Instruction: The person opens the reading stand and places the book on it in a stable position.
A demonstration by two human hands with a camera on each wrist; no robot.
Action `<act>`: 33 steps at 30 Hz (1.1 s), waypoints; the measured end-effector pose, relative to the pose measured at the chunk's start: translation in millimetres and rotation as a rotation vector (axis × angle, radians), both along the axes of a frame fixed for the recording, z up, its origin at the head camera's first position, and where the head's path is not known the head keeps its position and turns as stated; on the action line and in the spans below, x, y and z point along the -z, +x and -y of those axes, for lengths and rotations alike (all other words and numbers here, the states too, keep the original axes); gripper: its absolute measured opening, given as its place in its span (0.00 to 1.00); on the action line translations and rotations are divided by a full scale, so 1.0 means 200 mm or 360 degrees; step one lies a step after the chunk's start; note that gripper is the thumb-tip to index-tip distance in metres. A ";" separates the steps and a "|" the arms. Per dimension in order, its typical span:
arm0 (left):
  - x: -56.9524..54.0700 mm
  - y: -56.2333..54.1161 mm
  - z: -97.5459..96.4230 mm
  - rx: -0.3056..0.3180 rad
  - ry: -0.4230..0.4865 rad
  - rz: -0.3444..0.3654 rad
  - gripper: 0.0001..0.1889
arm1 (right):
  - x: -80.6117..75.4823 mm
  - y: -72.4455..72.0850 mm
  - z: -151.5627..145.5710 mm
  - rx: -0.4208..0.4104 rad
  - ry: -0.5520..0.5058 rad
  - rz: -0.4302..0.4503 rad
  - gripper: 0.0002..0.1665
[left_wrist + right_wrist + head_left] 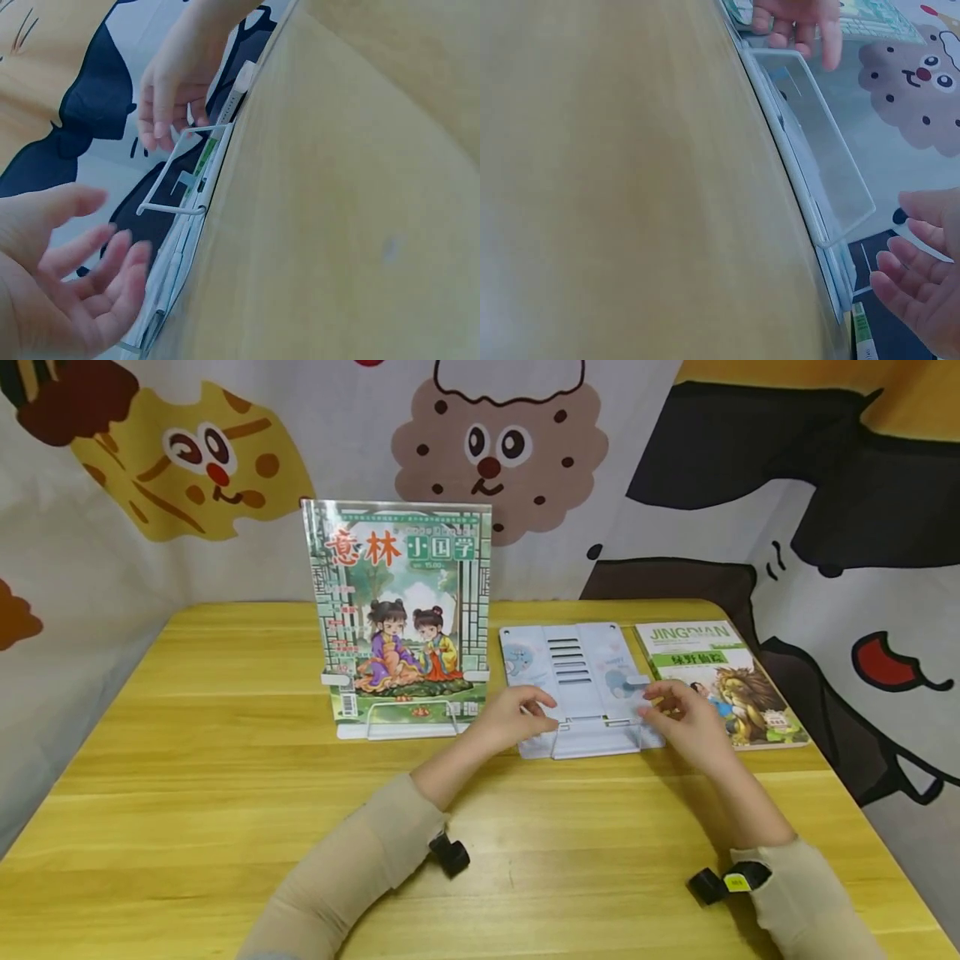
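A pale book stand [585,693] with slots and a whale print lies flat on the table. A white wire bracket [836,129] stands up from its front edge. My left hand [517,714] hovers over the stand's near left corner, fingers loosely bent and holding nothing. At the other end of the bracket is my right hand [686,718], also holding nothing, its fingertips near the small clip [637,680] on the stand's right side. In the left wrist view, both hands show apart from the wire.
Left of the flat stand, a magazine [405,610] stands upright on a second white stand [352,732]. To the right lies a paperback book [723,689] with a lion on its cover. A cartoon-print curtain [330,410] hangs behind the wooden table [187,760].
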State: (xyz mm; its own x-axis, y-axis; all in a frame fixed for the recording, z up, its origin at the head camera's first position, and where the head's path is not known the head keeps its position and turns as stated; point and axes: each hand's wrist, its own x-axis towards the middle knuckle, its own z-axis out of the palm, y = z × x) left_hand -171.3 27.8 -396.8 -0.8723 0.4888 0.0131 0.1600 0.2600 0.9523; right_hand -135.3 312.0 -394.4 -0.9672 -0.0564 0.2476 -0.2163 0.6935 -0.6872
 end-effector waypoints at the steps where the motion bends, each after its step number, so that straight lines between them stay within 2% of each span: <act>1: -0.01 0.00 0.00 -0.0046 0.0013 -0.0058 0.15 | 0.00 -0.02 0.00 0.0010 -0.0031 -0.0011 0.19; 4: -0.02 -0.02 -0.01 -0.0153 0.0067 -0.0151 0.17 | -0.02 -0.07 0.00 0.0036 -0.0098 0.0018 0.23; 10: -0.01 -0.05 -0.04 -0.0311 0.0146 -0.0195 0.23 | -0.03 -0.18 -0.01 0.0040 -0.0186 0.0194 0.30; 15: 0.01 -0.08 -0.07 -0.0472 0.0119 -0.0226 0.27 | 0.00 -0.26 -0.03 -0.0004 -0.0206 0.0268 0.34; 23: 0.03 -0.11 -0.11 -0.0594 0.0108 -0.0256 0.28 | 0.06 -0.33 -0.02 0.0029 -0.0226 0.0315 0.35; 26: 0.04 -0.11 -0.12 -0.0623 0.0076 -0.0214 0.31 | 0.07 -0.34 -0.01 0.0049 -0.0228 0.0288 0.33; 33: 0.06 -0.12 -0.12 -0.0627 0.0001 0.0010 0.39 | 0.06 -0.34 0.01 0.0082 -0.0249 0.0285 0.33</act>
